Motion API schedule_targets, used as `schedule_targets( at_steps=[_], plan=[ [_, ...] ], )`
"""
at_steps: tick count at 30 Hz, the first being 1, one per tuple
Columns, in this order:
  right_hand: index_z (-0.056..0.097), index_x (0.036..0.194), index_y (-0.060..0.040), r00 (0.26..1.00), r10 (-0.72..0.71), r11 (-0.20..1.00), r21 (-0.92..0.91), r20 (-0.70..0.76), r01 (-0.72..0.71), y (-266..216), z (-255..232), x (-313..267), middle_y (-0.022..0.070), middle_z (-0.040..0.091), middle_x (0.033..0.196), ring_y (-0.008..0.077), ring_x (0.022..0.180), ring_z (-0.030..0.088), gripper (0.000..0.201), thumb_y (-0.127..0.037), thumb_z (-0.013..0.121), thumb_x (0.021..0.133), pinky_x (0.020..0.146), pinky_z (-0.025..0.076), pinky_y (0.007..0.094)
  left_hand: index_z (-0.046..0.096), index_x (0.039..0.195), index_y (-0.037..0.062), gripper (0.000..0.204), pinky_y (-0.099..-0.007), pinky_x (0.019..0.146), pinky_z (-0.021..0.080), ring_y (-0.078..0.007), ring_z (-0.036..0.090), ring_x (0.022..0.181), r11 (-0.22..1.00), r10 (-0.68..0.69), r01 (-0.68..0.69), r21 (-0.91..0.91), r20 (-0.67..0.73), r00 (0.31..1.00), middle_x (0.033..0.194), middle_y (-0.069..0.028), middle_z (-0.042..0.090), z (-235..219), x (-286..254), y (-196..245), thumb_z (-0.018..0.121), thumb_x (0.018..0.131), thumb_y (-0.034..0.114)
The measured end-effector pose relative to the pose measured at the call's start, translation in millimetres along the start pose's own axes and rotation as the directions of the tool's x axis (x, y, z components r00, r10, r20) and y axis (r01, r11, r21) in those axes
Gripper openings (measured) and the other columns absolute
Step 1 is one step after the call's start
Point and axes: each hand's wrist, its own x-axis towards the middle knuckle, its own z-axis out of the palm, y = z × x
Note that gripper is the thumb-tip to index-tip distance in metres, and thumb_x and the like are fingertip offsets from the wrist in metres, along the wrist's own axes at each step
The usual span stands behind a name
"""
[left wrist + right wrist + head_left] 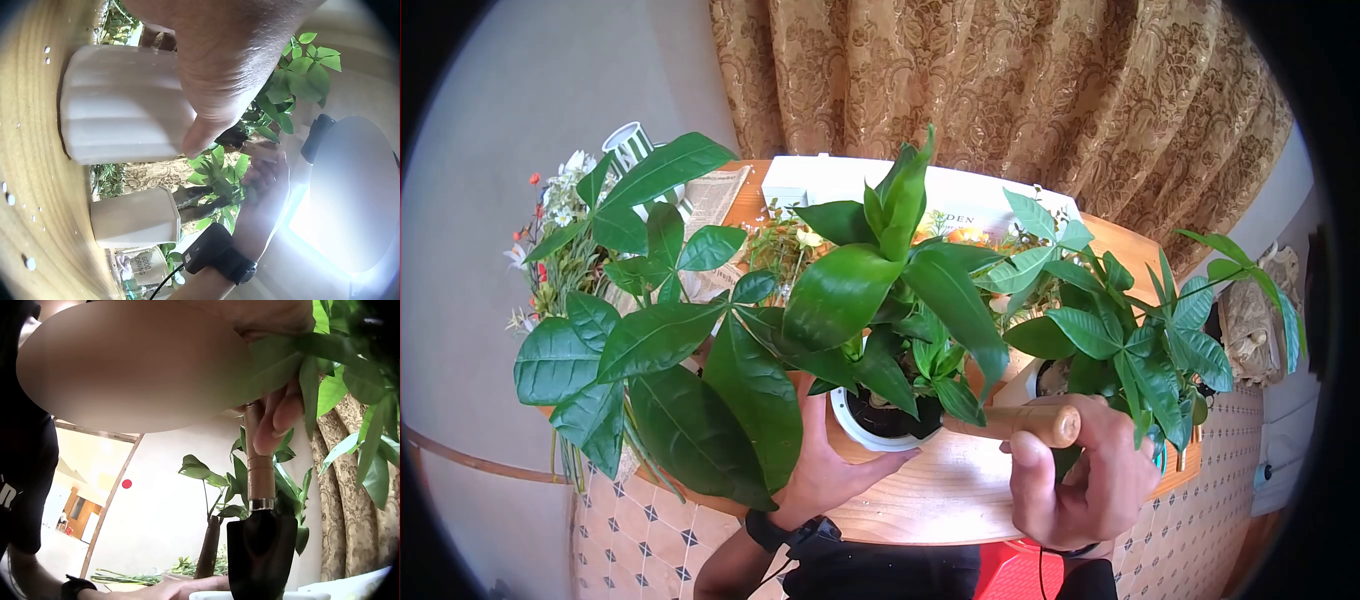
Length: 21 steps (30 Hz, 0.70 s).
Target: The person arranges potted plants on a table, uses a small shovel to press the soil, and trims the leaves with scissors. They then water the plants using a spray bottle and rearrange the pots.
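A ribbed white plant pot (119, 106) stands on the wooden table in front of the person, a broad-leaved green plant (845, 295) and dark soil inside it. My left hand (830, 475) holds this pot, thumb along the rim and the other fingers partly hidden behind leaves. In my right hand (1090, 480) is a garden trowel, gripped by its wooden handle (1035, 425). The trowel's black blade (262, 550) points down at the pot's rim in the right wrist view, its tip hidden there.
Large leaves (670, 430) spread over the left side. Another potted plant (1120, 345) stands at right. Behind are a white box (800, 178), newspaper (720, 195) and cut flowers (565, 200). Small white grains (10, 199) dot the table. A red stool (1020, 572) shows below.
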Motion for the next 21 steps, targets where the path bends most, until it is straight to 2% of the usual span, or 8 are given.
schedule_targets(
  at_steps=[3, 5, 17, 19, 21],
  plan=[
    [0.065, 0.101, -0.0002, 0.998, -0.046, 0.998, -0.041, 0.039, 0.048, -0.8, 0.4, 7.1, 0.0116, 0.072, 0.082, 0.0219, 0.06, 0.064, 0.028, -0.02, 0.077, 0.084, 0.057, 0.049, 0.031, 0.026, 0.151, -0.0019, 0.112, -0.0442, 0.117, 0.03, -0.0334, 0.033, 0.141, 1.0, 0.003, -0.003, 0.002, -0.002, 1.0, 0.148, -0.0198, 0.032, 0.0, -0.7, -0.6, 0.097, 0.067, 0.024],
    [0.062, 0.105, 0.0, 0.995, -0.094, 0.996, 0.0, 0.036, 0.094, -0.3, 3.6, 8.5, 0.0105, 0.065, 0.073, 0.025, 0.063, 0.061, 0.035, -0.014, 0.085, 0.082, 0.06, 0.048, 0.0361, 0.027, 0.15, -0.0017, 0.112, -0.0442, 0.117, 0.03, -0.0334, 0.033, 0.141, 1.0, 0.007, -0.007, 0.007, -0.004, 1.0, 0.148, -0.0199, 0.032, -0.4, -0.9, -0.6, 0.097, 0.067, 0.024],
    [0.063, 0.102, 0.0028, 0.993, -0.115, 0.993, -0.011, 0.041, 0.115, -1.0, 5.6, 9.4, 0.0116, 0.065, 0.073, 0.0261, 0.063, 0.061, 0.034, -0.013, 0.085, 0.081, 0.059, 0.049, 0.036, 0.026, 0.151, -0.002, 0.113, -0.0443, 0.117, 0.03, -0.0336, 0.033, 0.142, 0.999, 0.029, -0.029, 0.044, -0.004, 1.0, 0.149, -0.0204, 0.032, -0.6, 0.1, 0.6, 0.097, 0.067, 0.024],
    [0.063, 0.102, 0.0024, 0.993, -0.108, 0.994, -0.025, 0.052, 0.109, -1.1, 4.6, 8.6, 0.0114, 0.065, 0.073, 0.0261, 0.063, 0.061, 0.034, -0.014, 0.085, 0.081, 0.059, 0.049, 0.0361, 0.042, 0.142, -0.0017, 0.097, -0.0403, 0.108, 0.041, -0.0279, 0.052, 0.126, 0.996, 0.08, -0.075, 0.052, -0.098, 0.992, 0.134, -0.0166, 0.051, 1.1, 3.0, 4.2, 0.096, 0.064, 0.021],
    [0.063, 0.101, 0.0021, 0.993, -0.1, 0.994, -0.04, 0.062, 0.103, -0.3, 3.8, 7.8, 0.0113, 0.065, 0.074, 0.0261, 0.063, 0.062, 0.034, -0.014, 0.085, 0.081, 0.059, 0.049, 0.0362, 0.042, 0.142, -0.0018, 0.098, -0.0401, 0.108, 0.041, -0.0277, 0.052, 0.126, 0.997, 0.078, -0.075, 0.037, -0.101, 0.992, 0.134, -0.0164, 0.051, 1.8, 2.8, 4.1, 0.097, 0.064, 0.021]
  ],
)
